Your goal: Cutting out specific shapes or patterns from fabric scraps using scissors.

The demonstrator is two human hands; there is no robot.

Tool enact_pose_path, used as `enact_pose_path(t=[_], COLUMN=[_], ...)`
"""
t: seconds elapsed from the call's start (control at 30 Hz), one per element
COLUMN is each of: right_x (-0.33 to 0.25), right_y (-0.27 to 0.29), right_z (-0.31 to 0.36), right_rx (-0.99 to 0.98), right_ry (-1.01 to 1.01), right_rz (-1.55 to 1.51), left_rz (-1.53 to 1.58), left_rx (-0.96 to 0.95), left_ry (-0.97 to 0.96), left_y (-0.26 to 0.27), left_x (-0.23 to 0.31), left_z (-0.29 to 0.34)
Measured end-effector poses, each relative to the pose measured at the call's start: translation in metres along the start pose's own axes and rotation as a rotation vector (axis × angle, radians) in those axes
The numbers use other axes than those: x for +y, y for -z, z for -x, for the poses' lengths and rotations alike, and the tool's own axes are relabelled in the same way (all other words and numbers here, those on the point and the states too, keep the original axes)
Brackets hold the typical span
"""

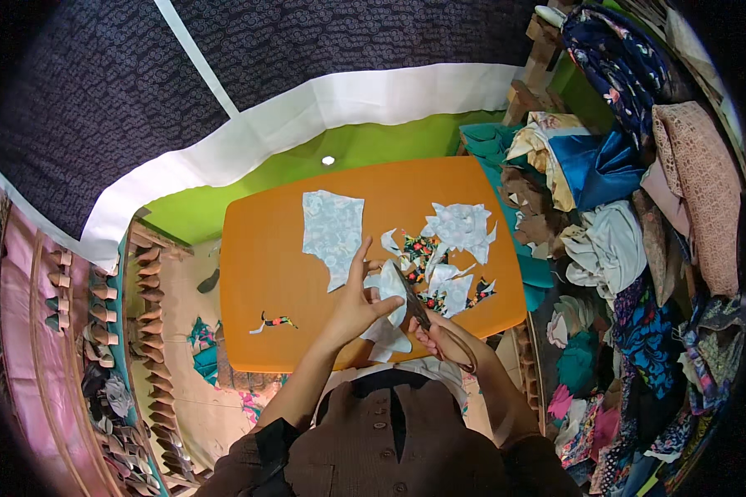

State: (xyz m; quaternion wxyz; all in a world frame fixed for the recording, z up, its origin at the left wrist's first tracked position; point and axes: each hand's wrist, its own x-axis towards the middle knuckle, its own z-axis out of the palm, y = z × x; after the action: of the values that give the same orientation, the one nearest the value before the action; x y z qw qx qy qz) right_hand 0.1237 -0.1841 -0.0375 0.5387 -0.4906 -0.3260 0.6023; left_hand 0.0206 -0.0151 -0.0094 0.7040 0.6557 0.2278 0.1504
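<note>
Above the near edge of the orange table (265, 240), my left hand (359, 302) grips a pale fabric piece (383, 333), pinched between thumb and fingers with the index finger pointing away from me. My right hand (433, 335) is closed round the handles of large dark scissors (416, 306). Their blades reach up to the left and lie against the fabric. A larger light blue-grey patterned fabric piece (334, 232) rests flat beyond my left hand. Right of the scissors lie pale scraps (462, 230) and black floral scraps (419, 253).
One small floral scrap (275, 321) sits at the table's left. Heaped cloth (609, 248) crowds the right side. Racks of shoe forms (151, 331) stand on the left. Dark patterned cloth with a white border (323, 91) hangs beyond the table.
</note>
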Motion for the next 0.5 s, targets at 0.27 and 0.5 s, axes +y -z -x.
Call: enact_pose_path(t=[0.27, 0.5], right_x=[0.002, 0.0], right_y=[-0.008, -0.013], right_z=[-0.002, -0.004], right_rx=[0.036, 0.055], right_ry=[0.019, 0.051], right_rz=[-0.11, -0.156], left_rz=[0.021, 0.032], left_rx=[-0.019, -0.001], left_ry=[0.012, -0.004], left_y=[-0.005, -0.005], left_x=[0.002, 0.005], left_z=[0.002, 0.002])
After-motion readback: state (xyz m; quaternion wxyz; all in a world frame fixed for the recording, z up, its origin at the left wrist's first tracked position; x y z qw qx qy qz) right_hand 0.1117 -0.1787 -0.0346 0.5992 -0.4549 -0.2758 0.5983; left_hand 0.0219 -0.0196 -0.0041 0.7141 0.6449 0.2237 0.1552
